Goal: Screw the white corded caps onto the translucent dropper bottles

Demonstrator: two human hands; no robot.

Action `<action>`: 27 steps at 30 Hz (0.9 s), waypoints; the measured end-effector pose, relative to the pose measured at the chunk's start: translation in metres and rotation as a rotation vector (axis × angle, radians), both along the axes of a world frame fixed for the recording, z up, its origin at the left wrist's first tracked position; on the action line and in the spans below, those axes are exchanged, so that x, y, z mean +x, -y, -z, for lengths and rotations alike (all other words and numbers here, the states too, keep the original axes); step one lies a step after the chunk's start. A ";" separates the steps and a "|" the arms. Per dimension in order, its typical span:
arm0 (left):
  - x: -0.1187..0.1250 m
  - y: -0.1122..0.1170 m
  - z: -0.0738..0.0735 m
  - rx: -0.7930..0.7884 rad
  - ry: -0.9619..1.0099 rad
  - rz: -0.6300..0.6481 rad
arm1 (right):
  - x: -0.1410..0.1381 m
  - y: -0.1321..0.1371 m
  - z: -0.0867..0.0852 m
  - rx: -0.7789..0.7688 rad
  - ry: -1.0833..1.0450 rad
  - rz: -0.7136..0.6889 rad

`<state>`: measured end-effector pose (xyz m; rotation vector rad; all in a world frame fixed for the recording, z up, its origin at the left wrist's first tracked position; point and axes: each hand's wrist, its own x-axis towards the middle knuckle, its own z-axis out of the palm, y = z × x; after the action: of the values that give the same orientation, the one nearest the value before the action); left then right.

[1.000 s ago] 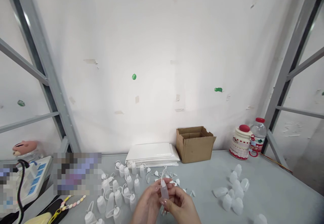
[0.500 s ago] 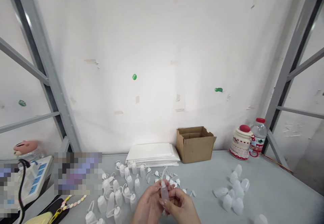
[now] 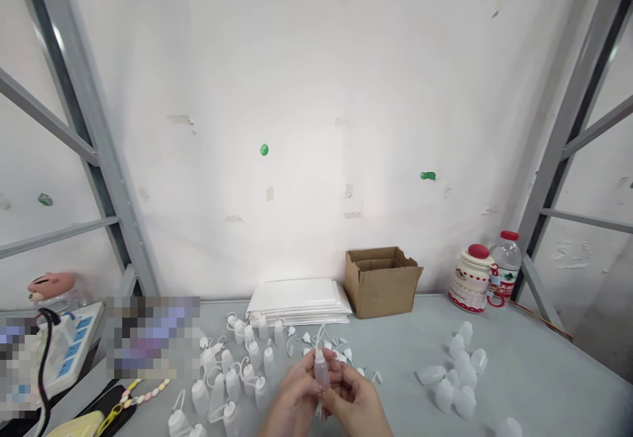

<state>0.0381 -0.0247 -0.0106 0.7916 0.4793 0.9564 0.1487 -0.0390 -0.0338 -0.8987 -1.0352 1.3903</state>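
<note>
Near the table's front middle, a small translucent plastic bottle (image 3: 322, 374) stands nearly upright between my hands. Its white top has a thin strap or stem rising from it. My left hand (image 3: 297, 394) closes on the bottle from the left, and my right hand (image 3: 355, 397) grips its lower part from the right with thumb and fingers. Left of my hands stand many like bottles (image 3: 231, 384) with white caps and looped straps. Loose white caps with straps (image 3: 341, 351) lie just behind my hands. To the right is a group of bottles without caps (image 3: 463, 371).
A stack of white sheets or envelopes (image 3: 297, 298) and an open cardboard box (image 3: 386, 289) are against the wall. A decorated jar (image 3: 471, 280) and a clear red-capped bottle (image 3: 507, 256) stand back right. A power strip (image 3: 74, 351) with a black cable lies at left.
My left fingers and thumb have closed further round the bottle, the thumb now lying against its side. The bottle stays almost in the same place.
</note>
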 end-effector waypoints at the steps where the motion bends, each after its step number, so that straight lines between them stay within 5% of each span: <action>1: -0.001 0.000 -0.001 -0.002 0.002 -0.009 | 0.001 0.001 -0.002 0.009 0.006 0.002; 15: -0.004 0.008 -0.013 -0.046 0.013 -0.073 | 0.004 0.005 -0.002 0.123 0.255 0.140; 27: -0.002 0.004 -0.006 -0.152 -0.020 -0.051 | -0.002 0.003 0.000 -0.050 -0.063 0.016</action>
<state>0.0361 -0.0290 -0.0046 0.6546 0.5845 0.9479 0.1462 -0.0415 -0.0336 -0.8917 -0.9476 1.4277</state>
